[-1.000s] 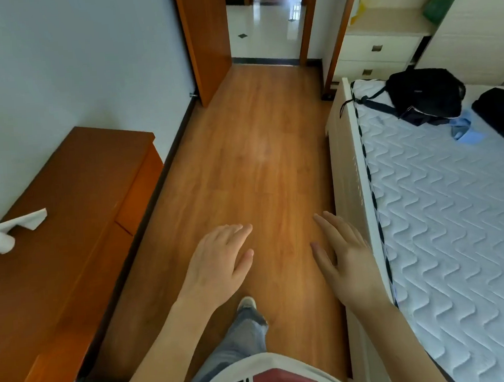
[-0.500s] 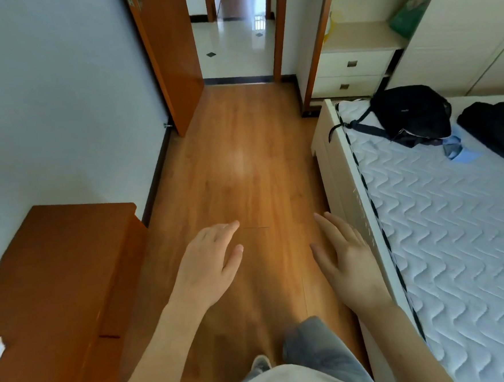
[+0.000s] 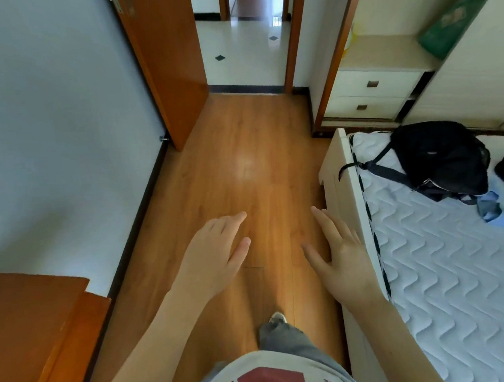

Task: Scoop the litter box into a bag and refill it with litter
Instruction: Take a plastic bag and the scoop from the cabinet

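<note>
Both bare hands, the left hand [image 3: 212, 254] and the right hand [image 3: 341, 254], are empty with fingers spread, apart over the orange-brown wooden floor [image 3: 243, 167] beside the white quilted mattress [image 3: 446, 260].

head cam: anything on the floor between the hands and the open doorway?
No. In the head view, bare wood floor runs from the left hand and right hand to the doorway; nothing lies on it.
</note>
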`<state>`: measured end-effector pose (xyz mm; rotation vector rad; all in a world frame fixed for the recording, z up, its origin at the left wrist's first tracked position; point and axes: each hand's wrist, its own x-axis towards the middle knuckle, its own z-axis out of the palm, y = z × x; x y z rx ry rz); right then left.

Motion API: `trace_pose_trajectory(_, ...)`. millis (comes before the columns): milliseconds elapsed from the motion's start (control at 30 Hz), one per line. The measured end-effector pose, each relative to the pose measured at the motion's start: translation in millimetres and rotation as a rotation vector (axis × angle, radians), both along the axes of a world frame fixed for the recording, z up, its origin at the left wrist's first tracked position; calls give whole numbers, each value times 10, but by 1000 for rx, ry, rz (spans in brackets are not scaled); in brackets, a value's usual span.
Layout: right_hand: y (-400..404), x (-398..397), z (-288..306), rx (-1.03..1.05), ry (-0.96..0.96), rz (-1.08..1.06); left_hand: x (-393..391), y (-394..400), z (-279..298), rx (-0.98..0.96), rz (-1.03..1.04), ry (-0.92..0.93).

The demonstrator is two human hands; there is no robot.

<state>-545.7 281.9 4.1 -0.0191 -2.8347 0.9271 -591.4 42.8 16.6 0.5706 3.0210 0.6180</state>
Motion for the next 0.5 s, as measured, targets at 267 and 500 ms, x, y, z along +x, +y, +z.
trace_pose_trajectory(267,368,-1488,59,59,-14,95,-1203,333,-1,-68,-32,20)
trace_pose_trajectory(500,392,-2630,-143,77,-68,76,-2418,428,-215,-129,-76,16)
